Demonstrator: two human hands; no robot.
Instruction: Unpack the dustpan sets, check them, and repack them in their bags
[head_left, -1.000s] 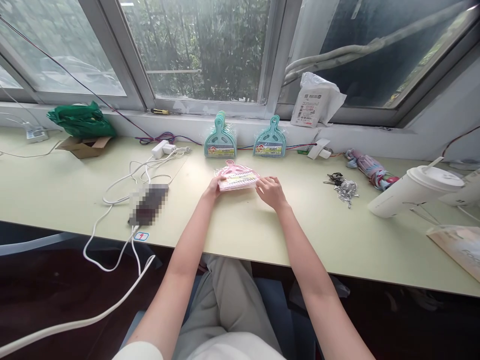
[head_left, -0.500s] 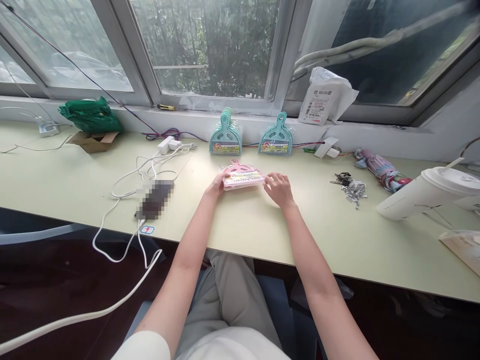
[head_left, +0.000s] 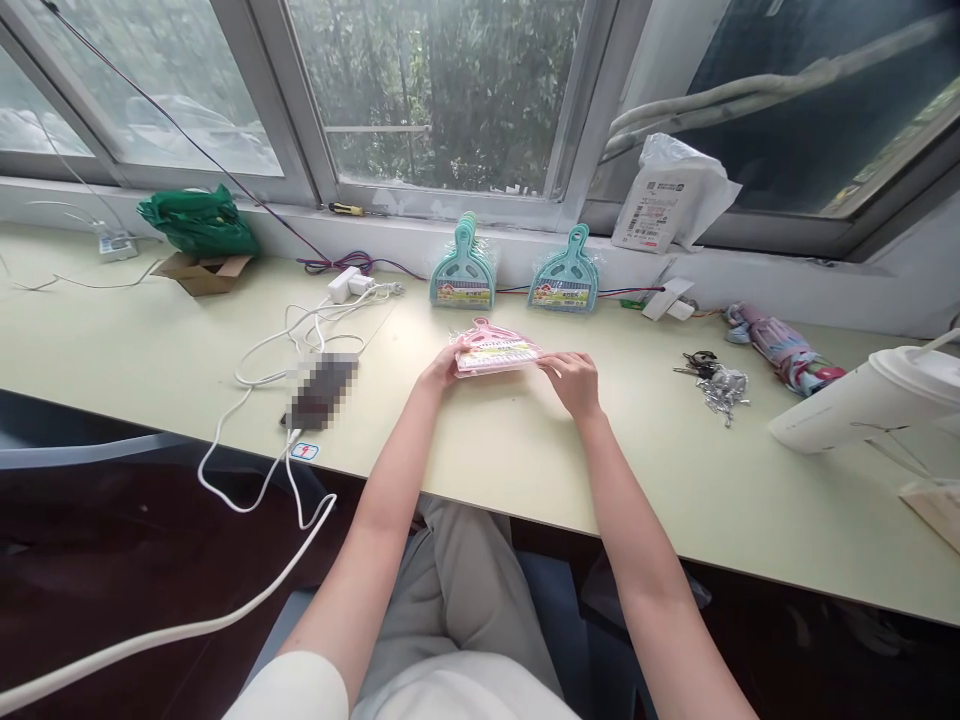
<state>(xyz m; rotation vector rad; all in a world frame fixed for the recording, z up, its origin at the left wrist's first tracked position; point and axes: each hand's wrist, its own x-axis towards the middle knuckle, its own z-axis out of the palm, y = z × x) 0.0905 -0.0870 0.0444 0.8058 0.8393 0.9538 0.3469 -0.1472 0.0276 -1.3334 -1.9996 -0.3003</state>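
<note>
A pink dustpan set [head_left: 499, 352] in clear wrap, with a printed label across it, is between my hands above the pale table. My left hand [head_left: 448, 362] grips its left edge. At its right corner my right hand [head_left: 571, 382] has its fingers pinched together on the edge of the set. Beyond it, against the wall, stands a stack of wrapped teal dustpan sets [head_left: 463, 268]. To the right of that stack is another teal dustpan set [head_left: 564, 275].
On the left lie a phone [head_left: 322, 390], white cables [head_left: 259, 380] and a green bag [head_left: 199, 222] over a cardboard box [head_left: 201, 275]. Keys [head_left: 712, 380], a folded umbrella [head_left: 784, 350] and a white cup [head_left: 862, 400] are on the right.
My right hand's fingers have closed in on the right corner of the pink set. The whole view has shifted slightly, so things on the table appear further right.
</note>
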